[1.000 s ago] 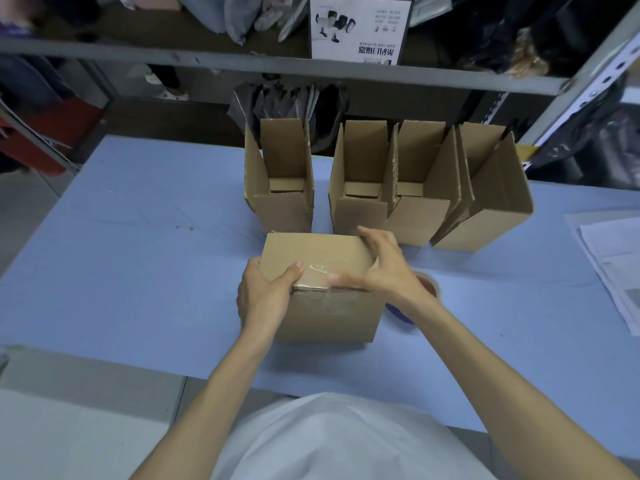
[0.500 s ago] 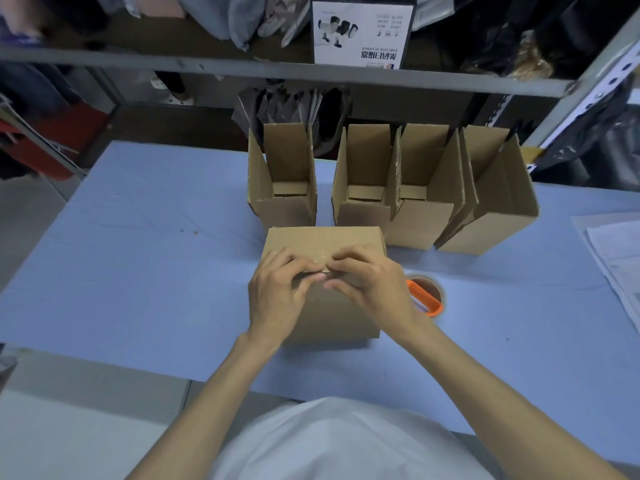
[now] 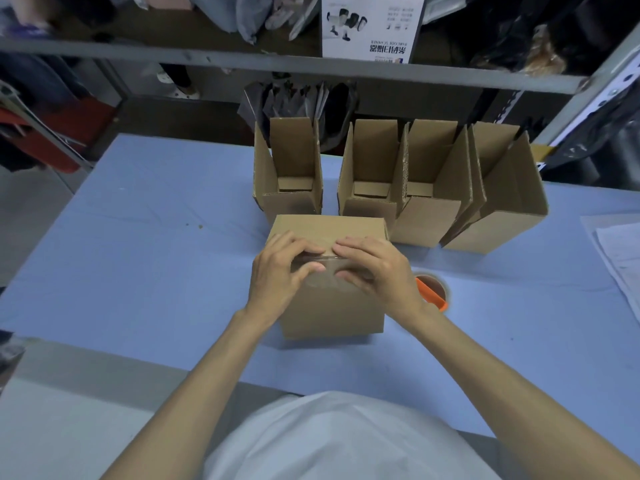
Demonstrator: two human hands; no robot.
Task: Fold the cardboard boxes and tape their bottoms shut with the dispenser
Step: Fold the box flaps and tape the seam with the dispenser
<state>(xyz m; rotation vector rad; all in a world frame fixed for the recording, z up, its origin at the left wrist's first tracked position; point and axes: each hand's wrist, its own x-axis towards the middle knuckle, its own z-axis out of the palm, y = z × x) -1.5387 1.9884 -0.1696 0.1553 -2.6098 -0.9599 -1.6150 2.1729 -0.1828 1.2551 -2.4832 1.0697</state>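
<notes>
On the worktop point(image 3: 138, 254), centre: one upturned box point(image 3: 332, 313); left hand point(image 3: 280, 275) and right hand point(image 3: 381, 271) pressed flat fingers on its tape point(image 3: 322, 259). At 12 o'clock, four boxes point(image 3: 429, 220) I judged done.

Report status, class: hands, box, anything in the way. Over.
Both open: left hand and right hand press tape onto box. Box bottom-up on table, flaps closed. Nothing blocking; dispenser beside right wrist.

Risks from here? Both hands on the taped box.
Left hand and right hand press a clear tape strip onto the closed brown cardboard box; uneven pressure may leave wrinkles or a weak seam.
The orange-handled tape dispenser lies beside the right wrist; withdrawing could knock it.
Open cardboard boxes stand behind; a forward shove might topple them.
</notes>
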